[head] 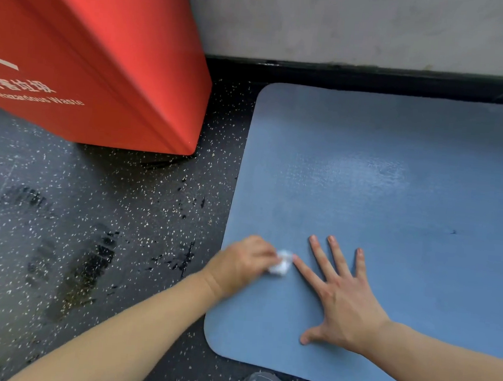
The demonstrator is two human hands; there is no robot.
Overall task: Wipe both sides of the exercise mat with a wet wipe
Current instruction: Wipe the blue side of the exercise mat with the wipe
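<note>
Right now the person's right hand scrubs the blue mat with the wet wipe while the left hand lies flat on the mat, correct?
Not quite: the hands are swapped. In the head view the left hand holds the wet wipe on the blue mat, while the right hand lies flat on the mat with fingers spread.

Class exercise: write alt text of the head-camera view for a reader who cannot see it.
A person's left hand rubs a crumpled white wet wipe on a blue exercise mat, while the right hand presses flat beside it. A red bin stands left.
</note>
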